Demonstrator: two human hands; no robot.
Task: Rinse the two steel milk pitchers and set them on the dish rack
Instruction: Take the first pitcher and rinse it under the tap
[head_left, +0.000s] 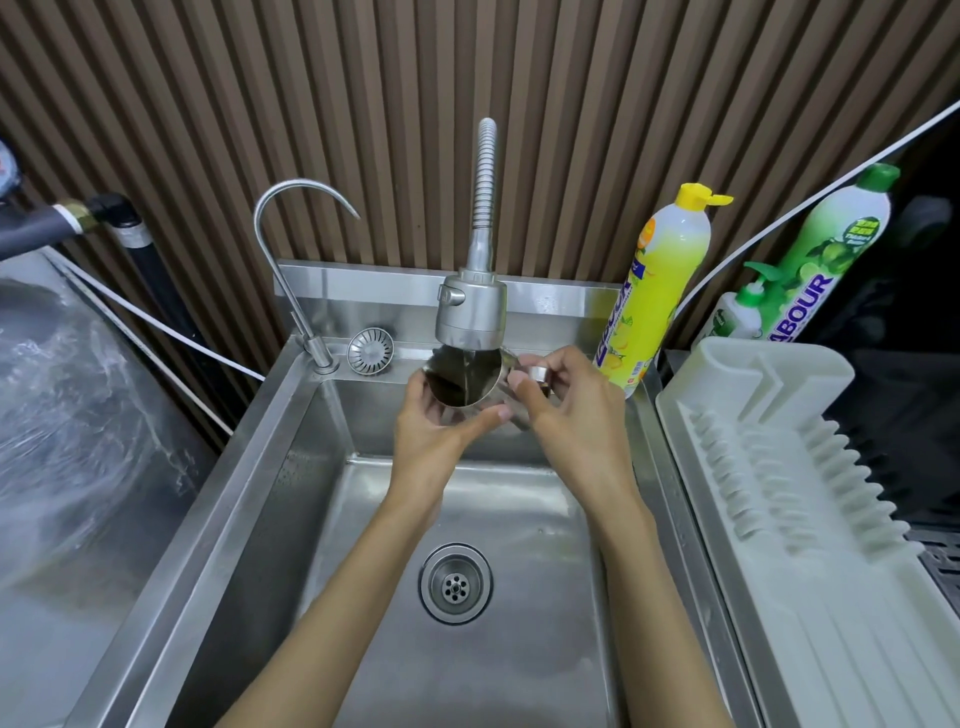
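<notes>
While your left hand (431, 431) cups the pitcher (460, 376) from below and left, fingers curled round its wall and thumb laid along the near side, your right hand (566, 410) pinches the handle (537, 373) between thumb and fingertips. Both hands are clamped on that one pitcher. It hangs in the air over the back of the sink (260, 467), mouth tipped toward you. The inside is dark, so I can't tell how full it is.

The spray head (470, 312) sits right above the mouth, close to the rim. A thin stream of water runs from it into the pitcher. The drain (455, 583) is mid-basin, between your forearms.

On the back ledge, a loose strainer (370, 351) lies left of the spray head, just beside the base of the gooseneck tap (291, 234).

The rack (779, 467), white plastic with ribbed slots, is on the counter just right of the sink. A yellow bottle (660, 291) stands upright at the sink's back right corner, between spray head and rack. A green bottle (826, 260) stands behind the rack, with a small pump bottle (740, 317) in front of it. A white cable (171, 332) runs along the slatted wall toward the sink's left corner. A wet steel surface (78, 415) is to the left of the sink.
</notes>
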